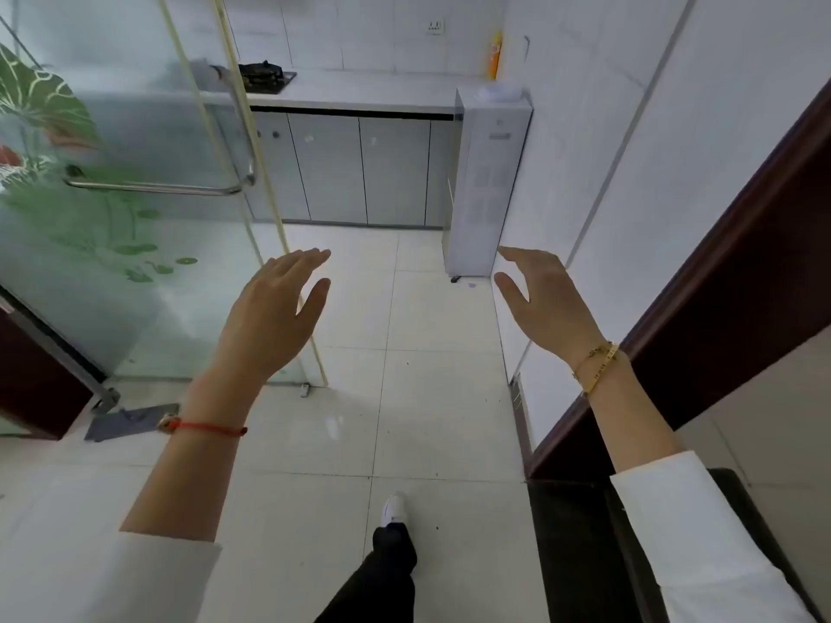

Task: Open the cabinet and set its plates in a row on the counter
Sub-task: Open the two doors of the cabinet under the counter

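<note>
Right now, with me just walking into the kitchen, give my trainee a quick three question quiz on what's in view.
1. True or false: the left hand holds a plate.
2. The cabinet doors under the counter are: A open, B shut?
3. What sits at the counter's left end?

Key: 1 false, both hands are empty, the right hand too. 2 B. 3 a gas stove.

Frosted glass door blurs the grey counter's left end. Closed grey cabinet doors hide any contents.
</note>
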Demonstrator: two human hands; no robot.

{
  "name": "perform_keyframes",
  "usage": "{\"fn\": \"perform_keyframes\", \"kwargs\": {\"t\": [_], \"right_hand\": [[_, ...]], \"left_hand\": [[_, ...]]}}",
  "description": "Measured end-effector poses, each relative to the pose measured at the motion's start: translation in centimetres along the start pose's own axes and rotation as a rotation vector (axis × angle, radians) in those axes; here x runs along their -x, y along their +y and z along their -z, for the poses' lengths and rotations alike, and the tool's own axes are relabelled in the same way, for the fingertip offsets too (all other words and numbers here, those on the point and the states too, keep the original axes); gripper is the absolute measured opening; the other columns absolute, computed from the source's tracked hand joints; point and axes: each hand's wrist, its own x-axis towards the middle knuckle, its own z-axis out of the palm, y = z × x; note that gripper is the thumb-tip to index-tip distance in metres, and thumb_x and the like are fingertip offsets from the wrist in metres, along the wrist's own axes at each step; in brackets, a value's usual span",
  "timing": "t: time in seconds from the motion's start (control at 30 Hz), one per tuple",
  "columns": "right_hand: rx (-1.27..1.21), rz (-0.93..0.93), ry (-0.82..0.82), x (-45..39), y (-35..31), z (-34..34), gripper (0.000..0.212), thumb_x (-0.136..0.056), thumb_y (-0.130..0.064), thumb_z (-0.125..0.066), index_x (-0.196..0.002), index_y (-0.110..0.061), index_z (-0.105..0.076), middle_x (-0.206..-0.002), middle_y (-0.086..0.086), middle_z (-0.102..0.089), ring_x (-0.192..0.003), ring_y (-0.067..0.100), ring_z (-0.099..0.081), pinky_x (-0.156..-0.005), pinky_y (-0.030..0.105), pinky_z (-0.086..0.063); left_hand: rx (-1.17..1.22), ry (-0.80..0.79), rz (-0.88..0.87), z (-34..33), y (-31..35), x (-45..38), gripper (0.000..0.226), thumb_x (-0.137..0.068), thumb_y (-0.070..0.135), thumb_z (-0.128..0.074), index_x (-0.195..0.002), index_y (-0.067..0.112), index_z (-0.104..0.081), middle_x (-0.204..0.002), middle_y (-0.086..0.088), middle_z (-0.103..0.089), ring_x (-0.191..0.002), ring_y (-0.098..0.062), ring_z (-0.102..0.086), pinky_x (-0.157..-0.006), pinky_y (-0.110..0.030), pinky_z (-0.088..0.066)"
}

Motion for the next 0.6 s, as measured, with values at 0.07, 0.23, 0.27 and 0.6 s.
{"fn": "perform_keyframes", "kwargs": {"t": [0.07, 0.23, 0.27, 0.6], "right_hand": [[0.001, -0.006, 0.012, -1.5, 0.6, -0.8, 0.044, -0.100, -0.027, -0.045, -0.141, -0.011, -0.045, -0.139, 0.010, -0.052, -0.135, 0.024, -0.039, -0.113, 0.036, -0.032], [0.029, -0.040, -0.029, -6.7, 2.5, -3.4, 0.043, -0.100, -0.028, -0.045, -0.140, -0.012, -0.046, -0.135, 0.010, -0.055, -0.133, 0.023, -0.040, -0.112, 0.037, -0.032], [0.029, -0.046, -0.028, -8.2, 2.7, -3.8, 0.043, -0.100, -0.028, -0.045, -0.140, -0.012, -0.046, -0.135, 0.010, -0.055, -0.133, 0.023, -0.040, -0.112, 0.038, -0.033], [-0.009, -0.052, -0.021, -24.3, 5.5, -7.6, 0.042, -0.100, -0.028, -0.047, -0.139, -0.012, -0.048, -0.137, 0.009, -0.054, -0.132, 0.022, -0.042, -0.106, 0.025, -0.032]], "left_hand": [[0.019, 0.005, 0.008, -1.1, -0.8, -1.4, 0.040, -0.100, 0.027, -0.045, -0.138, 0.015, -0.051, -0.139, -0.003, -0.055, -0.131, -0.023, -0.050, -0.111, -0.045, -0.038], [0.031, -0.008, 0.034, -4.4, -3.5, -6.0, 0.039, -0.100, 0.027, -0.046, -0.138, 0.016, -0.051, -0.139, -0.002, -0.056, -0.130, -0.023, -0.050, -0.108, -0.043, -0.042], [0.038, -0.001, 0.042, -4.8, -4.1, -7.3, 0.039, -0.100, 0.027, -0.046, -0.137, 0.016, -0.052, -0.139, -0.002, -0.056, -0.130, -0.023, -0.051, -0.107, -0.041, -0.042], [0.032, -0.023, 0.040, -9.2, -10.2, -22.5, 0.039, -0.100, 0.024, -0.047, -0.138, 0.013, -0.052, -0.139, -0.003, -0.055, -0.133, -0.021, -0.048, -0.112, -0.041, -0.037]]}}
